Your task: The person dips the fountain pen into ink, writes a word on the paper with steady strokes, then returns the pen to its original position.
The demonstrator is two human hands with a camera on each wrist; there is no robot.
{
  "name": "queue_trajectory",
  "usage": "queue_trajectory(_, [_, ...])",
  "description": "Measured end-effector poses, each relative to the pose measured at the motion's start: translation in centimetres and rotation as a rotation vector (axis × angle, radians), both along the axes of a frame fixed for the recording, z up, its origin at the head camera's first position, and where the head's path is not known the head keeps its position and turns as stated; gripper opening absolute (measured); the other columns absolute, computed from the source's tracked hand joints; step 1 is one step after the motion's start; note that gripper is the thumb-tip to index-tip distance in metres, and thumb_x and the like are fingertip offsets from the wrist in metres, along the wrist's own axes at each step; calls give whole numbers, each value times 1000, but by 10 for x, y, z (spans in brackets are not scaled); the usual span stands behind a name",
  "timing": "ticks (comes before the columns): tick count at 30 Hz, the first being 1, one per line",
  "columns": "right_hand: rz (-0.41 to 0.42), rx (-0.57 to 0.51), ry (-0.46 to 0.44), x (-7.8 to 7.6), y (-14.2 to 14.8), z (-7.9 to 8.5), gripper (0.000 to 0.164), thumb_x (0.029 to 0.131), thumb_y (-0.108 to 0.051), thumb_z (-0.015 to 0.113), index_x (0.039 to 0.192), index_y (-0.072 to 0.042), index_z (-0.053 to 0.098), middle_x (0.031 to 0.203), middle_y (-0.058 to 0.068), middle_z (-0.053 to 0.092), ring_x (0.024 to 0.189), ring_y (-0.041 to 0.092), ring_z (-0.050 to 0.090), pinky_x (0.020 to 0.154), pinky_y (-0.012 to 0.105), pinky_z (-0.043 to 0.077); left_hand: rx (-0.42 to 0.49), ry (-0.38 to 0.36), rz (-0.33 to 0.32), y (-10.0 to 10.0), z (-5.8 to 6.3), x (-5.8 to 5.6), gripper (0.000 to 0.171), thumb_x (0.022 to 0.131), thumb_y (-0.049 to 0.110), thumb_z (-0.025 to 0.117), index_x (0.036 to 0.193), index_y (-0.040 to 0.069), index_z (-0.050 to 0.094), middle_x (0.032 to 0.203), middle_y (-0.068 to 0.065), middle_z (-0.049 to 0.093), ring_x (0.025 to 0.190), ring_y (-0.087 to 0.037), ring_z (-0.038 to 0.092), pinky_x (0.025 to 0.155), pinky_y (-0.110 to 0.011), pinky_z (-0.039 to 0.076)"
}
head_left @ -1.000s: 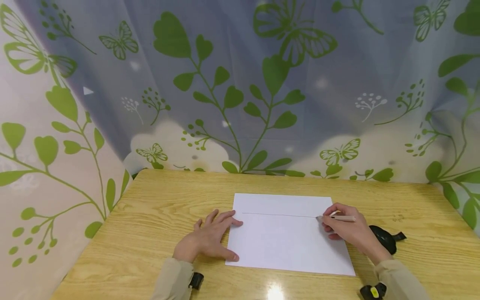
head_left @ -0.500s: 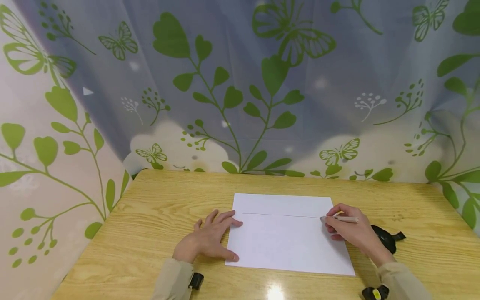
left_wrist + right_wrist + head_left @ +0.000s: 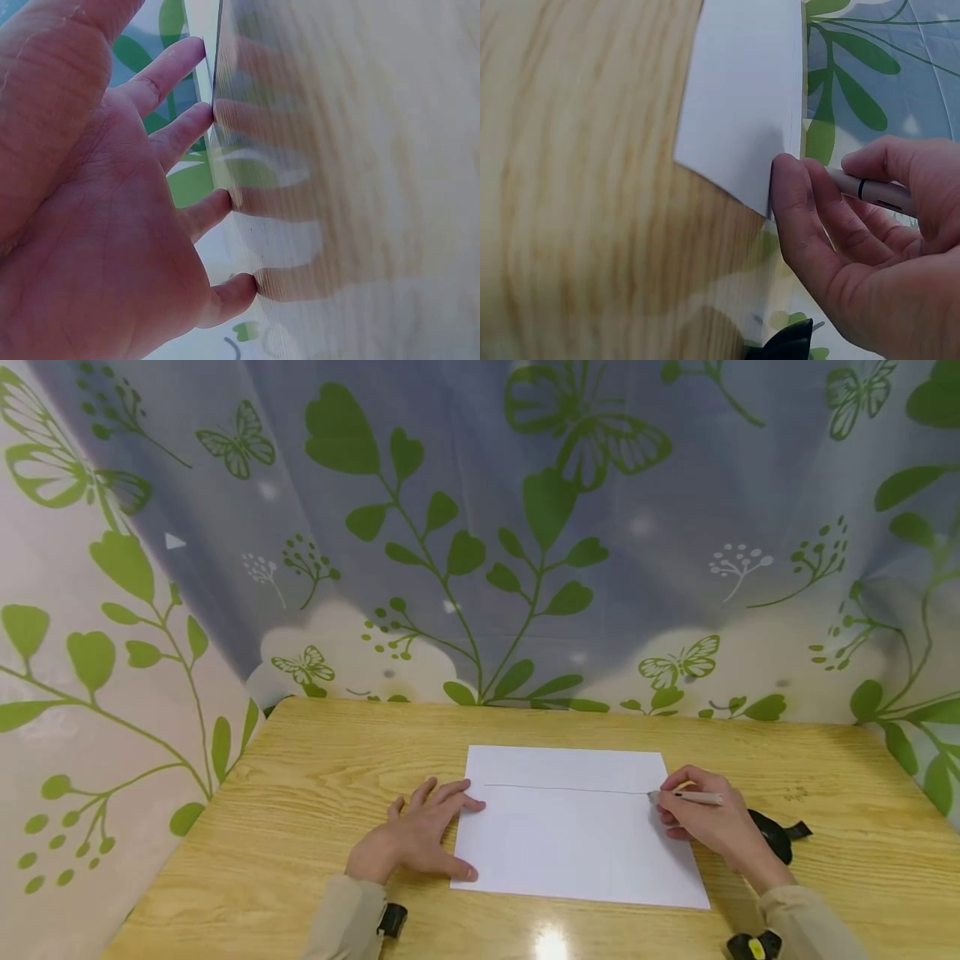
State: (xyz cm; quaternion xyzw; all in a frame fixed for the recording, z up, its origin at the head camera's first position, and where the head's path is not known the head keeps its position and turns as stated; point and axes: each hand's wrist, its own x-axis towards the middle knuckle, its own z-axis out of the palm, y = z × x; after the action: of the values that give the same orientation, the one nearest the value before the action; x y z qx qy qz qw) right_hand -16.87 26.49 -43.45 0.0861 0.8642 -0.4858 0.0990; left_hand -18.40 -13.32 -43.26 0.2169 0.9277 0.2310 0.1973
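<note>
A sheet of white paper [image 3: 562, 852] lies on the wooden table, with a thin dark line [image 3: 566, 789] running across its upper part. My right hand [image 3: 705, 818] pinches a pale pen [image 3: 701, 797], its tip at the line's right end near the sheet's right edge. In the right wrist view the pen [image 3: 877, 192] shows a dark ring, and its tip is hidden behind the fingers. My left hand [image 3: 416, 839] has its fingers spread, with thumb and index finger on the paper's left edge. Its other fingertips [image 3: 244, 289] touch the table in the left wrist view.
A black object with a short tab [image 3: 772, 837] sits on the table [image 3: 322, 777], partly behind my right wrist. Behind the table hangs a curtain [image 3: 465, 610] printed with leaves and butterflies. A black band is on each wrist.
My right hand has moved a little to the right with the pen, and the line on the paper has grown longer that way. My left hand has stayed in place.
</note>
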Motion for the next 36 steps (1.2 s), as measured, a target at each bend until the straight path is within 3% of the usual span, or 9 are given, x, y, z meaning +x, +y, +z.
queue_trajectory(27, [-18,14,13,1,1,-1,30,99,-23,65,116,0,58,92,10,73,79,16,71,68,30,62,-7,7,-4,0,0,1,81,77,50,87,146,31,50,170,4,24,158,-44,8,112,-83,9])
queue_trajectory(36, [-28,25,52,3,2,-2,36,99,-31,67,119,-2,60,96,10,75,81,15,72,68,30,62,-5,0,-4,0,2,2,82,77,51,87,147,31,49,170,3,23,158,-45,8,113,-83,10])
